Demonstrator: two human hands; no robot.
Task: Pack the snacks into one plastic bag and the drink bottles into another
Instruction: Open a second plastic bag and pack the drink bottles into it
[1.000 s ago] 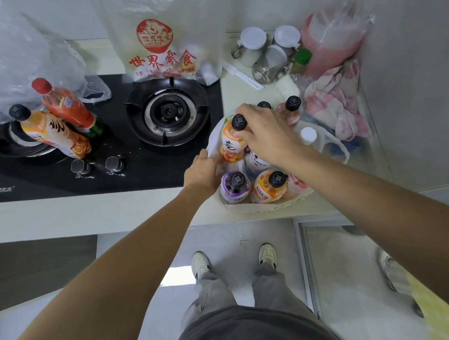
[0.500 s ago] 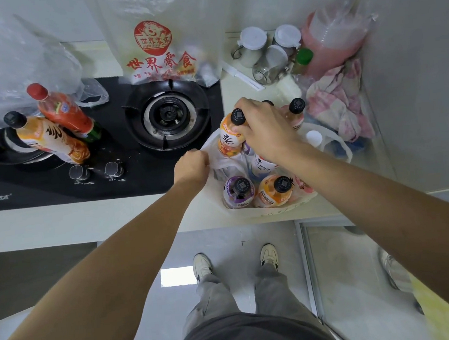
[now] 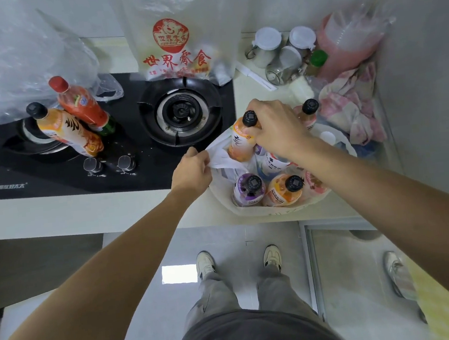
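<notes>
I am in the step of packing the drink bottles. My right hand (image 3: 277, 129) curls around the neck of an orange bottle (image 3: 242, 138), just under its black cap, and the bottle stands partly inside the white plastic bag (image 3: 252, 209) on the worktop (image 3: 85, 213). My left hand (image 3: 192, 170) pinches the left edge of this bag and pulls it outward, so the mouth is wide. Inside the bag I see a purple bottle (image 3: 248, 189), another orange one (image 3: 285, 190) and a pink one (image 3: 307, 114), all upright and close together.

I judge that the orange bottle must now go down between the others until it rests on the bottom, and only then my fingers can let it go. After this, two bottles wait on the black stove (image 3: 140, 161): a red-capped bottle (image 3: 79, 101) and a black-capped orange bottle (image 3: 63, 127), which lean against each other on the left burner. I must reach well to the left for them.

The bag is thin and soft film; it wrinkles and has no shape of its own. The bottles are smooth plastic, round, with glossy labels and ribbed caps. The stove top is shiny glass. Behind it stands a clear printed bag (image 3: 178, 45), and I cannot tell what is inside.
</notes>
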